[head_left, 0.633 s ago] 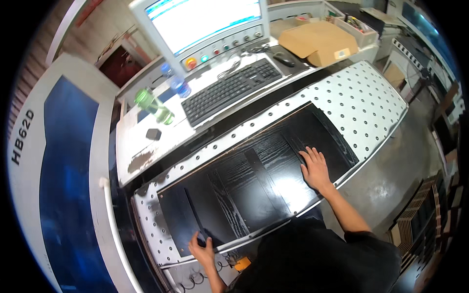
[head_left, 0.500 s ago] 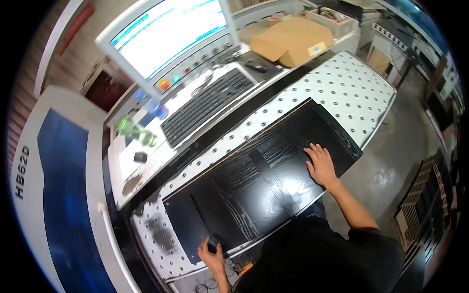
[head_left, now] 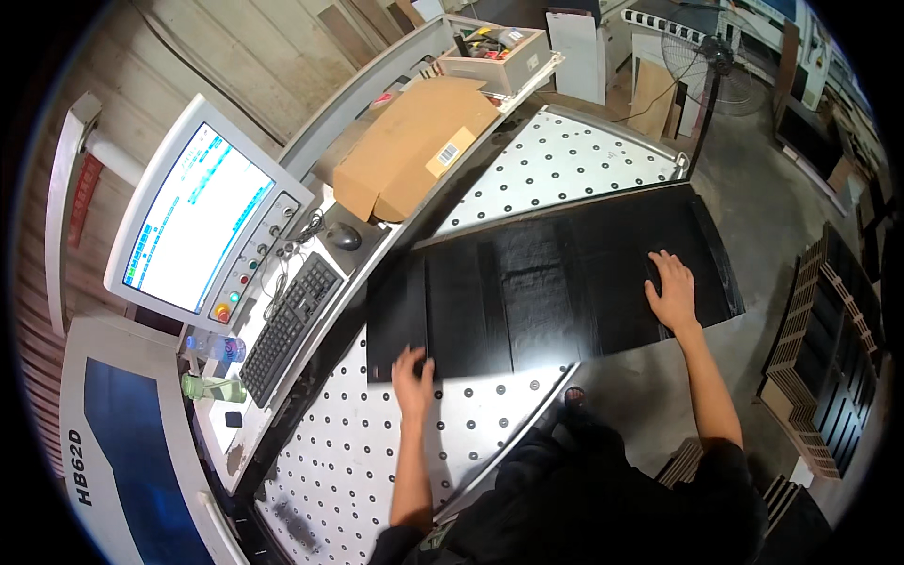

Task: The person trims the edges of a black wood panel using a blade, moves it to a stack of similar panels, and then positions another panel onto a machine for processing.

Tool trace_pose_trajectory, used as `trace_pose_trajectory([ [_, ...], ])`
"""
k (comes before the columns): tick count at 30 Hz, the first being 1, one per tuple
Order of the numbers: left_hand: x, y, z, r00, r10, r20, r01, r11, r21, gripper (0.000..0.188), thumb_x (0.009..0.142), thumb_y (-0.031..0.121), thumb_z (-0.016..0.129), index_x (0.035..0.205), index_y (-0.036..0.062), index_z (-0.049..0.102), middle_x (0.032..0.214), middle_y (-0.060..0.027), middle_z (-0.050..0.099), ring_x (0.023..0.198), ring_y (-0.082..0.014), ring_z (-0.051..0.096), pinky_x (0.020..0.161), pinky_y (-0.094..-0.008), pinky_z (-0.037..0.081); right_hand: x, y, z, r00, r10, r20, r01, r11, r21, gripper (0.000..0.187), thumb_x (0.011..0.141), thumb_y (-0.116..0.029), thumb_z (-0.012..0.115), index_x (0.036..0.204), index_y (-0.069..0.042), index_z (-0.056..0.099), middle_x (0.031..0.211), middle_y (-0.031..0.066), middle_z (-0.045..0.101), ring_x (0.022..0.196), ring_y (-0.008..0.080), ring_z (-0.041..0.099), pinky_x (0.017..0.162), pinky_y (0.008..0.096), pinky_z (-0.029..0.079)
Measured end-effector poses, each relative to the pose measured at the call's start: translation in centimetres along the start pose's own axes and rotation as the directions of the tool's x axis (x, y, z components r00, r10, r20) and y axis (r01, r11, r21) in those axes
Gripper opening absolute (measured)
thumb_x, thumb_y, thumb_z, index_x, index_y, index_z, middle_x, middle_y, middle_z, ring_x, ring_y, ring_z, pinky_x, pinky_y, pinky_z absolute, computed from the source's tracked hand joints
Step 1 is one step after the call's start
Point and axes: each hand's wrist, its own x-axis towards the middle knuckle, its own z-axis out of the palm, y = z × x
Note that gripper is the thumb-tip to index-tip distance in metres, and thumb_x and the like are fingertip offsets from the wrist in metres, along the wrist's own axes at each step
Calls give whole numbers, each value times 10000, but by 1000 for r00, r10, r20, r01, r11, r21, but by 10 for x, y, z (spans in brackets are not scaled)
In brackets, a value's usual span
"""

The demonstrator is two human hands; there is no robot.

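Observation:
A black wood-grain board (head_left: 546,282), long and flat with strips across its face, lies on the white work table (head_left: 541,179). Its right part reaches out past the table's edge over the floor. My left hand (head_left: 411,384) touches the board's near left corner, fingers bent and apart, thumb separate. Resting on the right part of the face is my right hand (head_left: 673,290), its fingers spread and nearly flat. What lies under the board is hidden.
Left of the table stands a machine console with a monitor (head_left: 202,212), a keyboard (head_left: 290,325), a mouse (head_left: 344,235) and a green bottle (head_left: 215,388). Brown cardboard (head_left: 414,141) and a tool box (head_left: 499,61) lie farther back. Stacked boards (head_left: 819,358) and a fan (head_left: 716,56) stand right.
The board has turned clockwise on the table, its right end now sticking out over the floor. Both hands have stayed on it, and the head view has shifted.

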Motion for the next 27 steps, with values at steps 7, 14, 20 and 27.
trace_pose_trajectory([
  [7, 117, 108, 97, 987, 148, -66, -147, 989, 15, 539, 956, 235, 660, 1408, -20, 517, 1521, -338, 388, 1397, -489, 377, 1169, -530, 308, 45, 50, 30, 961, 236, -143, -251, 963, -98, 661, 906, -275, 625, 1528, -154, 437, 1554, 253, 404, 1461, 459, 335, 1192, 626, 224],
  [14, 40, 115, 152, 980, 183, 82, -195, 962, 193, 593, 945, 319, 656, 1428, 11, 506, 1513, -374, 354, 1417, -545, 307, 1170, -604, 261, 68, 14, 55, 923, 347, -164, -350, 937, 12, 679, 882, -233, 635, 1526, -146, 439, 1577, 317, 323, 1493, 478, 266, 1225, 618, 154],
  [20, 45, 112, 153, 990, 137, 45, -142, 981, 135, 578, 934, 315, 673, 1406, 20, 519, 1524, -323, 373, 1420, -499, 327, 1168, -589, 278, 107, -18, 73, 833, 467, -296, -472, 880, 62, 626, 887, -210, 638, 1474, -78, 467, 1553, 340, 343, 1483, 499, 264, 1214, 631, 160],
  [27, 40, 115, 144, 996, 80, 38, -85, 986, 142, 545, 926, 276, 677, 1387, 21, 537, 1523, -313, 377, 1424, -500, 324, 1167, -571, 294, 123, -23, 86, 851, 429, -302, -439, 898, 38, 553, 896, -228, 635, 1429, -122, 534, 1535, 411, 299, 1461, 549, 263, 1202, 647, 152],
])
